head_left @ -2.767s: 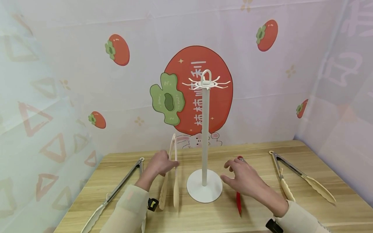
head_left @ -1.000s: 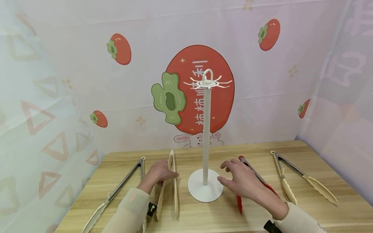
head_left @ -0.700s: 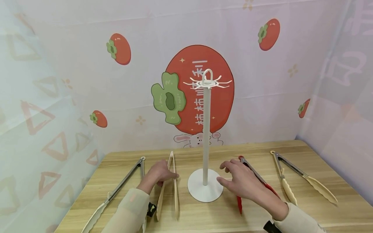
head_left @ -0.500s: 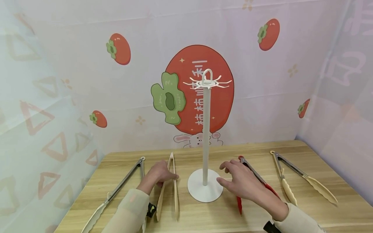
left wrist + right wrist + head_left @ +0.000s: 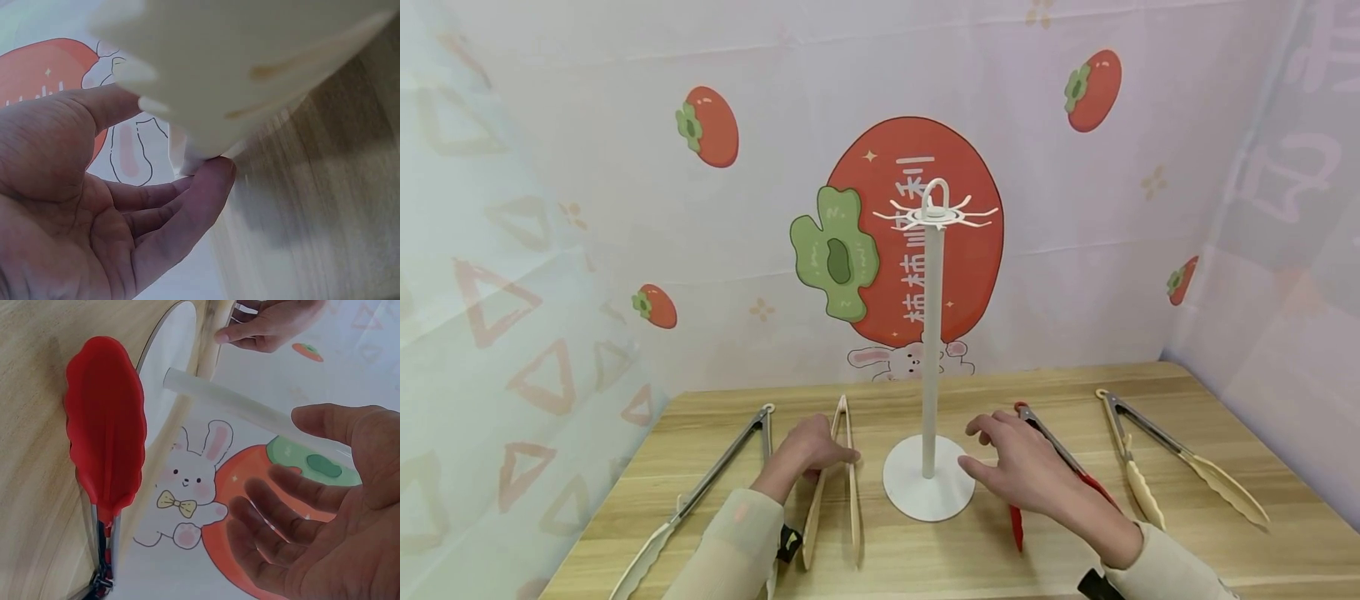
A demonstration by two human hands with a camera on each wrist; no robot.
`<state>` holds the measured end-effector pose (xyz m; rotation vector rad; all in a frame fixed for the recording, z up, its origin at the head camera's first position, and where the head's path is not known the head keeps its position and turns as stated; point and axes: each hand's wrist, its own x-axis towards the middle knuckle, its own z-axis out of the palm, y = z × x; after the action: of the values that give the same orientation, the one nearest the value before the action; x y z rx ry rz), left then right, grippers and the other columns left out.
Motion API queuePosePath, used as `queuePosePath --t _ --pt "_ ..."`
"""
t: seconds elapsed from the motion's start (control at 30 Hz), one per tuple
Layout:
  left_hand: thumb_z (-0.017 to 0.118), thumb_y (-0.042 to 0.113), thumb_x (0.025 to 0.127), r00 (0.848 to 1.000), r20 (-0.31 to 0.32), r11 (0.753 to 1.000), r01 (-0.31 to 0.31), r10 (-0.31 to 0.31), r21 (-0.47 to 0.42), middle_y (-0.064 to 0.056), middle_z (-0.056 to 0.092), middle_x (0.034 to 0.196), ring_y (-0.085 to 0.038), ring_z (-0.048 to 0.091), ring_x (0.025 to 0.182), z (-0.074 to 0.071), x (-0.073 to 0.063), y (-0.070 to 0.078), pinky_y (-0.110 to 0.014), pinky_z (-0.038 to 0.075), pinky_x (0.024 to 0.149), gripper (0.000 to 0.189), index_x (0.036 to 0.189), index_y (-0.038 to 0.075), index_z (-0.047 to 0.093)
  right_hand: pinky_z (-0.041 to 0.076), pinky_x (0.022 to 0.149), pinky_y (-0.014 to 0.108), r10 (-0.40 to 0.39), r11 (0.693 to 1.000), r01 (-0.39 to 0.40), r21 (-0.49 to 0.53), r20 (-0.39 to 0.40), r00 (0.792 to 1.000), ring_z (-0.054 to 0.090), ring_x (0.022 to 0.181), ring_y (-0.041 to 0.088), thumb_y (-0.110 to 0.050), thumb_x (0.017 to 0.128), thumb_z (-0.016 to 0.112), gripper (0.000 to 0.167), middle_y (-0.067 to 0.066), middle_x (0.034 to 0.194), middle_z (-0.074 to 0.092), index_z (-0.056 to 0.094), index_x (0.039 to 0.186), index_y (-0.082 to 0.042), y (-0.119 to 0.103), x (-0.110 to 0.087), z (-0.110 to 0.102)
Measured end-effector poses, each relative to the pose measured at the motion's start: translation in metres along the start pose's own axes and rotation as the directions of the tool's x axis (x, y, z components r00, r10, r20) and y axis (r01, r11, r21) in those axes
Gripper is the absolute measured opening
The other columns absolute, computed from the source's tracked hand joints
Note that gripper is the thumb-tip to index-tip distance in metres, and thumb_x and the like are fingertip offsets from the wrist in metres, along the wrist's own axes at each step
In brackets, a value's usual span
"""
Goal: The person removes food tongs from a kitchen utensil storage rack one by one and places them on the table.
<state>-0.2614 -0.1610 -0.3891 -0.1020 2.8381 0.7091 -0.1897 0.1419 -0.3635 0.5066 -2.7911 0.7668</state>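
In the head view my left hand (image 5: 808,450) is at the pale beige tongs (image 5: 853,500) left of the stand, its thumb reaching across their spread arms. The left wrist view shows thumb and fingers around a beige tong head (image 5: 206,75), fingertips touching its edge. A white stand (image 5: 931,350) with a round base and a ring of hooks on top rises between both hands. Above the red-tipped tongs (image 5: 1017,527) hovers my right hand (image 5: 1026,462), fingers loosely bent, holding nothing. In the right wrist view a red scalloped tong head (image 5: 106,425) lies apart from that hand.
Grey-handled tongs with pale heads (image 5: 700,487) lie at the left of the wooden table (image 5: 970,550). Another metal pair with cream heads (image 5: 1213,483) lies spread at the right. A printed cloth backdrop (image 5: 760,250) stands behind the table and along both sides.
Since 2.8 seconds ago, the beige tongs' hinge end has come down and their heads have shifted towards me, my left hand lowering slightly. The right hand has shifted slightly left; lately it stays still.
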Motion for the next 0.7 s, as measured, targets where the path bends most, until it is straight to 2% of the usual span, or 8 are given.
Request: queuePosePath --t 0.07,0.17,0.33,0.4,0.47,0.57,0.63,0.7 --pt "0.084 0.035 0.083 1.000 0.001 1.000 0.000 0.000 -0.003 -0.004 0.048 0.059 -0.021 0.061 0.048 0.000 -0.001 0.000 -0.033 0.053 0.049 0.042 0.074 0.005 0.055 0.050 0.074 0.040 0.001 1.000 -0.001 0.000 -0.005 1.000 0.061 0.090 0.019 -0.029 0.086 0.080 0.027 0.001 0.099 0.064 0.070 0.107 -0.015 0.001 0.000 -0.001" --pt "0.081 0.039 0.084 1.000 -0.004 1.000 -0.002 0.002 0.013 -0.001 0.045 0.058 -0.017 0.054 0.047 -0.002 -0.004 0.000 -0.029 0.045 0.045 0.042 0.074 0.007 0.056 0.050 0.075 0.040 0.002 1.000 -0.002 -0.008 -0.017 1.000 0.061 0.091 0.019 -0.029 0.086 0.080 0.027 0.001 0.099 0.065 0.070 0.107 -0.015 0.004 0.001 -0.002" --pt "0.076 0.044 0.087 0.998 -0.045 0.997 -0.043 0.046 0.061 -0.001 0.046 0.063 -0.014 0.044 0.051 -0.007 -0.012 0.002 -0.028 0.032 0.046 0.042 0.076 0.009 0.055 0.051 0.079 0.042 -0.005 1.000 0.004 -0.027 -0.043 0.999 0.062 0.094 0.021 -0.029 0.086 0.080 0.028 0.002 0.098 0.067 0.070 0.108 -0.015 0.009 0.001 -0.003" --pt "0.075 0.043 0.089 0.995 -0.072 0.996 -0.066 0.070 0.062 -0.004 0.050 0.066 -0.015 0.042 0.053 -0.010 -0.016 0.003 -0.029 0.033 0.048 0.041 0.078 0.007 0.057 0.051 0.079 0.043 -0.013 1.000 0.012 -0.027 -0.056 0.998 0.061 0.094 0.022 -0.028 0.086 0.080 0.028 0.001 0.098 0.066 0.069 0.108 -0.015 0.011 0.001 -0.002" --pt "0.074 0.042 0.089 0.990 -0.108 0.995 -0.086 0.092 0.059 -0.007 0.059 0.076 -0.017 0.049 0.060 -0.011 -0.018 0.004 -0.031 0.039 0.051 0.041 0.087 0.003 0.062 0.051 0.078 0.043 -0.026 0.999 0.024 -0.022 -0.073 0.997 0.062 0.094 0.023 -0.027 0.086 0.080 0.027 0.002 0.098 0.065 0.069 0.108 -0.014 0.013 0.001 -0.001" --pt "0.074 0.040 0.090 0.978 -0.165 0.991 -0.123 0.131 0.058 -0.015 0.069 0.101 -0.026 0.063 0.081 -0.014 -0.023 0.006 -0.040 0.051 0.064 0.048 0.109 -0.003 0.066 0.052 0.075 0.043 -0.048 0.999 0.046 -0.019 -0.099 0.994 0.063 0.092 0.022 -0.025 0.085 0.081 0.027 0.002 0.096 0.065 0.069 0.106 -0.013 0.017 0.001 0.000" --pt "0.073 0.040 0.091 0.967 -0.205 0.988 -0.143 0.154 0.064 -0.018 0.068 0.115 -0.033 0.066 0.097 -0.016 -0.025 0.008 -0.047 0.054 0.075 0.055 0.123 -0.004 0.064 0.052 0.073 0.043 -0.054 0.998 0.052 -0.020 -0.110 0.992 0.064 0.091 0.022 -0.024 0.085 0.082 0.027 0.002 0.096 0.065 0.069 0.106 -0.013 0.020 0.001 0.000" --pt "0.073 0.039 0.091 0.954 -0.241 0.983 -0.168 0.179 0.068 -0.019 0.068 0.120 -0.037 0.066 0.105 -0.017 -0.028 0.009 -0.050 0.054 0.079 0.056 0.127 -0.003 0.063 0.051 0.073 0.043 -0.052 0.999 0.050 -0.021 -0.112 0.992 0.064 0.090 0.022 -0.024 0.085 0.081 0.027 0.001 0.095 0.065 0.069 0.106 -0.013 0.022 0.000 -0.001"
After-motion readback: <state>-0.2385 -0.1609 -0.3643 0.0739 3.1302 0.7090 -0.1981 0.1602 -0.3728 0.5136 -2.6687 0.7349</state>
